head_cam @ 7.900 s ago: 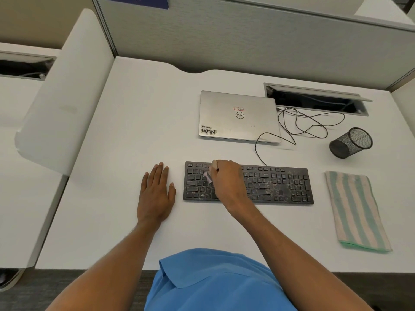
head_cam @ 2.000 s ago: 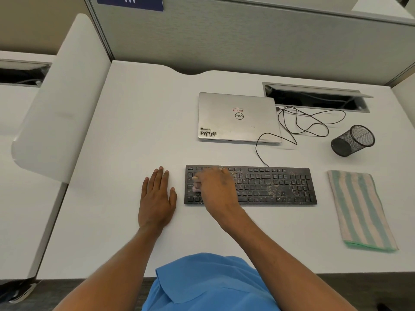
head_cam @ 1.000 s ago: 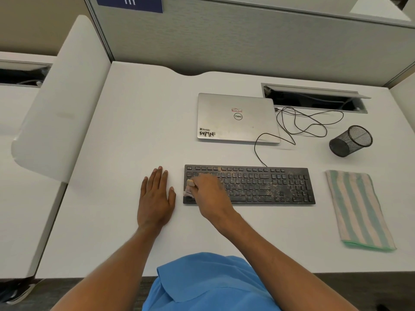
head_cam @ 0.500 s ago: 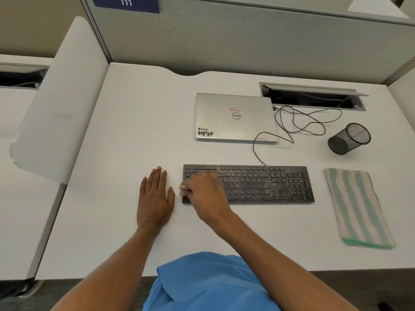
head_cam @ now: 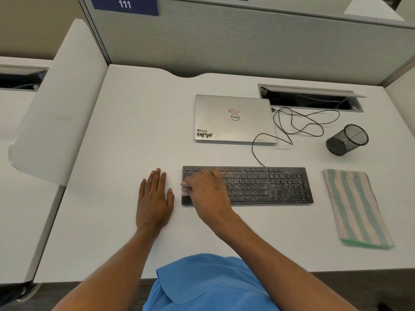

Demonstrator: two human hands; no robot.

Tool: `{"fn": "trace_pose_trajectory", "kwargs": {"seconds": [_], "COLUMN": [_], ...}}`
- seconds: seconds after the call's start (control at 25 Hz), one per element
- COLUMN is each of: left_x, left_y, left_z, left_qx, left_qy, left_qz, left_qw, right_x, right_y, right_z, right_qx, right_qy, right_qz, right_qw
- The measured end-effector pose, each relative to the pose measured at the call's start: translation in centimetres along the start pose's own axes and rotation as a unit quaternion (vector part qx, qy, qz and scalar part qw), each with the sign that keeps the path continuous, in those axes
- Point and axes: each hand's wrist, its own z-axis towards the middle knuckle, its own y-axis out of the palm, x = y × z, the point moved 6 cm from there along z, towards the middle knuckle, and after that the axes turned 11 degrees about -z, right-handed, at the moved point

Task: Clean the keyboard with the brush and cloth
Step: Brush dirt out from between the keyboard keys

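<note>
A black keyboard (head_cam: pixel 258 186) lies on the white desk, with brown dust speckled over its middle and right keys. My right hand (head_cam: pixel 207 191) is over the keyboard's left end and grips a small pale brush (head_cam: pixel 185 191), whose tip shows by the left edge keys. My left hand (head_cam: pixel 155 198) rests flat on the desk just left of the keyboard, fingers straight. A folded cloth (head_cam: pixel 357 207) with green and beige stripes lies to the right of the keyboard.
A closed silver laptop (head_cam: pixel 234 118) sits behind the keyboard, with a black cable (head_cam: pixel 301 122) looping to its right. A black mesh cup (head_cam: pixel 347 140) lies tipped at the right. A cable slot (head_cam: pixel 310 98) opens at the back. A partition wall borders the desk.
My right hand has moved the brush leftward along the keyboard, from left of centre to the left edge keys. My left hand has stayed flat on the desk.
</note>
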Motion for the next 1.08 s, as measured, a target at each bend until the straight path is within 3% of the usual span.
{"fn": "trace_pose_trajectory", "kwargs": {"seconds": [0.16, 0.32, 0.4, 0.52, 0.64, 0.92, 1.08], "left_x": [0.1, 0.0, 0.0, 0.0, 0.0, -0.2, -0.1], "left_y": [0.0, 0.0, 0.0, 0.0, 0.0, 0.1, 0.2], "left_z": [0.0, 0.0, 0.0, 0.0, 0.0, 0.1, 0.1], "left_qx": [0.001, 0.003, 0.004, 0.000, -0.003, -0.006, 0.000], "left_qy": [0.001, 0.002, 0.003, 0.005, 0.004, -0.001, 0.002], "left_qz": [-0.001, -0.008, -0.007, 0.000, 0.002, 0.004, 0.001], "left_qw": [1.000, 1.000, 1.000, 1.000, 1.000, 1.000, 1.000], "right_x": [-0.3, 2.5, 2.4, 1.4, 1.1, 1.3, 2.9], "right_y": [1.2, 1.3, 0.0, -1.1, 0.1, 2.3, 0.9], "right_z": [-0.3, -0.7, -1.0, -1.4, -1.4, -2.6, -2.5], "right_qx": [-0.025, -0.061, -0.025, 0.012, -0.002, -0.084, 0.009], "right_qy": [-0.027, 0.038, 0.056, 0.085, 0.119, 0.128, 0.165], "right_qz": [-0.033, -0.027, -0.025, 0.107, 0.201, 0.193, 0.248], "right_qw": [0.999, 0.997, 0.998, 0.991, 0.972, 0.969, 0.954]}}
